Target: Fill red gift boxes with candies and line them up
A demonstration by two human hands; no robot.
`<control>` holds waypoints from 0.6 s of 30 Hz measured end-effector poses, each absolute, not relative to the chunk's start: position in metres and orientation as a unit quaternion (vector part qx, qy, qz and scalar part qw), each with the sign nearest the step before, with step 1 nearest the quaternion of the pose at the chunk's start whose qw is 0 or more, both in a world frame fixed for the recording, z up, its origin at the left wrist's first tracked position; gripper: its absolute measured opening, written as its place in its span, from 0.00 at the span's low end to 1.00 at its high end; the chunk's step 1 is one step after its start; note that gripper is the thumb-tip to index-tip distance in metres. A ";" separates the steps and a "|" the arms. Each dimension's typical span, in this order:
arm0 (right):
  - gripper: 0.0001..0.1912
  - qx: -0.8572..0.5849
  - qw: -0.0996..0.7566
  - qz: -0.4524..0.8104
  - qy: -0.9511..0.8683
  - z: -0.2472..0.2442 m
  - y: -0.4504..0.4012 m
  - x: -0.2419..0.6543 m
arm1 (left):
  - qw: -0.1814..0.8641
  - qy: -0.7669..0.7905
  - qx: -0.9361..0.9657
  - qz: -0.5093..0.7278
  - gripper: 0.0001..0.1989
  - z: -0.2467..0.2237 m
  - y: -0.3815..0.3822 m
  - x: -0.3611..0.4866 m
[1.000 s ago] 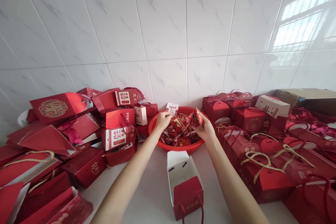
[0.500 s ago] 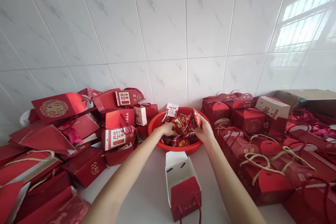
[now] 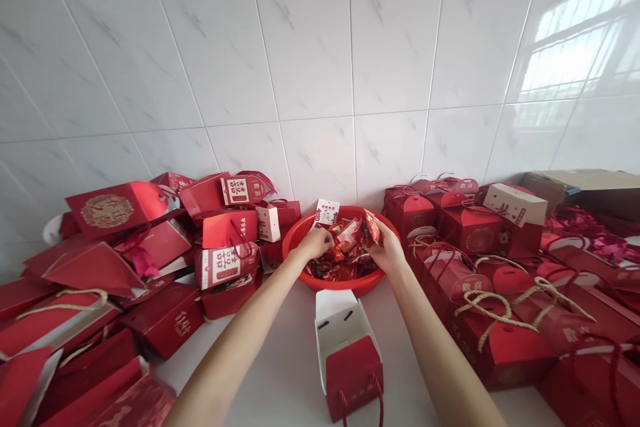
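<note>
A red plastic basin [image 3: 293, 240] is filled with red-wrapped sweets [image 3: 345, 271]. My right hand [image 3: 389, 250] grips a red-wrapped sweet [image 3: 372, 227] at the basin's right side. On the left, my left hand [image 3: 316, 242] has its fingers curled over the pile; whatever they pinch is hidden. Behind that hand a white printed card [image 3: 327, 211] leans at the basin's back rim. In front of the basin an open gift box [image 3: 354, 363], red outside and white inside, stands between my forearms with its cord handle hanging down.
Red gift boxes [image 3: 160, 317] lie in a jumbled heap on the left. More boxes with rope handles [image 3: 475, 227] stand in rows on the right. At the far right is a cardboard carton [image 3: 590, 180]. A tiled wall [image 3: 320, 67] rises behind the table [image 3: 280, 360].
My left hand has risen slightly out of the sweets, and its fingers have curled. The sweets beside it have shifted. My right hand still holds its sweet; the view has tilted a little.
</note>
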State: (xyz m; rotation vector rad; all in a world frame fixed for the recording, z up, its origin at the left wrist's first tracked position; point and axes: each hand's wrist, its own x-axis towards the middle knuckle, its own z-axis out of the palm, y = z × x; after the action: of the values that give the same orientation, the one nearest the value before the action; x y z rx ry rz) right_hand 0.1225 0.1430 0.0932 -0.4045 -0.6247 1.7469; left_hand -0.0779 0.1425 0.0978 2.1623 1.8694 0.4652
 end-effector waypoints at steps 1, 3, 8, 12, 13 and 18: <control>0.01 -0.174 0.582 0.748 -0.267 0.094 0.143 0.123 | 0.114 0.639 0.739 0.181 0.09 0.100 0.141 -0.078; 0.03 -0.176 0.580 0.749 -0.268 0.096 0.141 0.124 | 0.098 0.634 0.733 0.226 0.10 0.103 0.138 -0.077; 0.05 -0.176 0.570 0.760 -0.256 0.102 0.137 0.125 | 0.074 0.608 0.728 0.309 0.10 0.111 0.118 -0.076; 0.05 -0.159 0.527 0.782 -0.292 0.103 0.135 0.123 | 0.051 0.589 0.725 0.355 0.09 0.109 0.102 -0.075; 0.05 -0.153 0.510 0.788 -0.309 0.102 0.135 0.123 | 0.042 0.583 0.724 0.365 0.09 0.108 0.099 -0.074; 0.04 -0.163 0.471 0.787 -0.363 0.098 0.135 0.124 | 0.025 0.548 0.731 0.406 0.07 0.104 0.092 -0.066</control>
State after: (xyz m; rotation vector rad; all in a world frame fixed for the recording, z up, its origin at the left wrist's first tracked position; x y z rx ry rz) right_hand 0.1236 0.1352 0.0979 -0.3990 -0.8887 1.9284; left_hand -0.0655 0.0917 0.1040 2.2604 1.6954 1.2564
